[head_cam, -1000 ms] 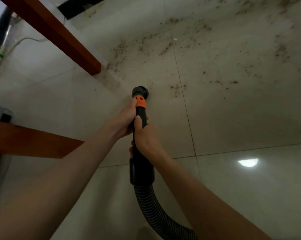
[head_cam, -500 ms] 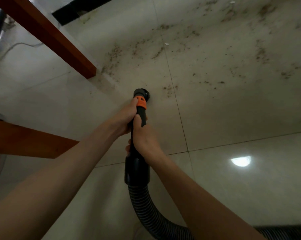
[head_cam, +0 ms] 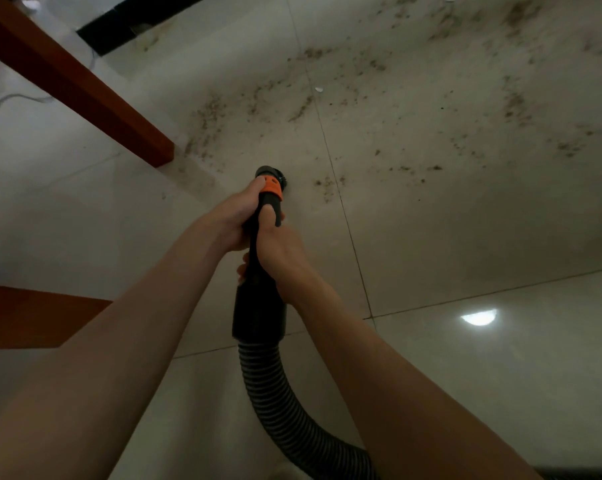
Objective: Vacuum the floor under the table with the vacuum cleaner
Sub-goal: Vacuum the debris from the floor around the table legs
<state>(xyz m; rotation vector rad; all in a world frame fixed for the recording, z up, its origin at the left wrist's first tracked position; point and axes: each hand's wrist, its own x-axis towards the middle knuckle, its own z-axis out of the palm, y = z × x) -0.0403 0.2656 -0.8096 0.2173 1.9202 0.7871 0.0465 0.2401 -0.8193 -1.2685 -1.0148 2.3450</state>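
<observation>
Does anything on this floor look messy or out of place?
Yes. Brown crumb-like debris is scattered across the pale glossy floor tiles, ahead and right of the black vacuum wand's nozzle, and a small white scrap lies among it.

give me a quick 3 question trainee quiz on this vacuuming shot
1. True or false: both hands grip the vacuum wand.
2. Which hand sits nearer the orange collar? A) left hand B) right hand
3. Fill in: from the nozzle, most of the scattered brown dirt lies ahead and to the ____.

Key
1. True. Both hands wrap the black wand above the ribbed hose.
2. A. The left hand's fingers reach up to the collar; the right hand holds lower down.
3. Right. The wooden table leg is on the left.
</observation>
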